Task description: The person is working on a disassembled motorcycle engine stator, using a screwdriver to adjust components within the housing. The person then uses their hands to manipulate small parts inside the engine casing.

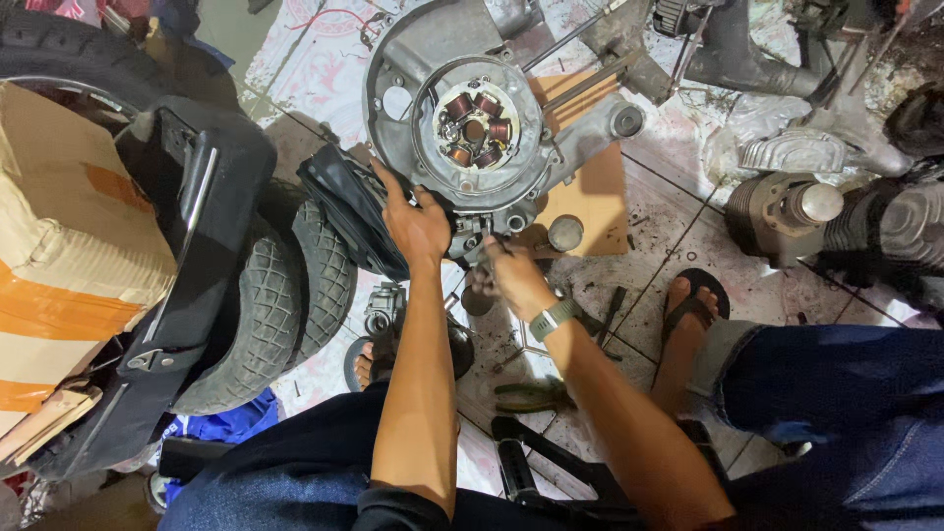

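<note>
engine case, grey cast metal, laid flat on a tiled floor at the top centre of the view; a round stator plate with copper-coloured coils is seated in its middle. left hand is laid on the lower left edge of the case, fingers spread and pointing up, with a black rubber piece touching it on the left; nothing is seen clasped in it. right hand, wearing a grey wristwatch, is closed at the lower edge of the case, just beside the left hand; something small and dark appears to be pinched in it, but what it is cannot be told. cardboard sheet is seen under the right part of the case. two tyres are stacked to the left of the hands, partly covered by a black panel; a cardboard box with orange tape is set at the far left. pliers with green grips are lying on the floor between the forearms. a sandalled foot is placed to the right of the right hand. finned cylinder and further engine parts are lying at the upper right, well apart from the hands. blue trousers fill the lower edge.
</note>
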